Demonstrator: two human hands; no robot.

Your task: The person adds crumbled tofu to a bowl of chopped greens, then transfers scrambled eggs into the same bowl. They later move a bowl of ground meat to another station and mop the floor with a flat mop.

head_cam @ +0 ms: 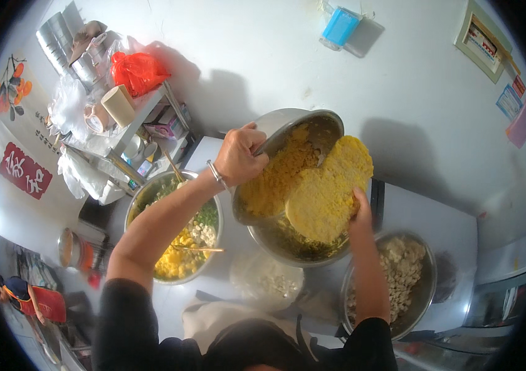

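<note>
My left hand (243, 155) grips the rim of a metal bowl (330, 126), which is raised and tilted. Orange-yellow crumbly mash (277, 178) lies inside it. At the bowl's right side, my right hand (361, 211) holds the edge of a broad, flat yellow piece (325, 199) with a crumbly surface; whether it is food or a coated disc, I cannot tell. Part of it overlaps the tilted bowl's mouth. Below stands another metal bowl (270, 250) with yellow-green bits on its inner wall. A bangle (216, 174) circles my left wrist.
Left, a large metal bowl (220, 218) holds yellow chunks, chopped greens, white pieces and wooden sticks. Right, a metal bowl (432, 287) contains pale lumps. A clear plastic bag (244, 273) lies between. A cluttered shelf (140, 111) meets the wall; a person in a red apron (49, 303) is far left.
</note>
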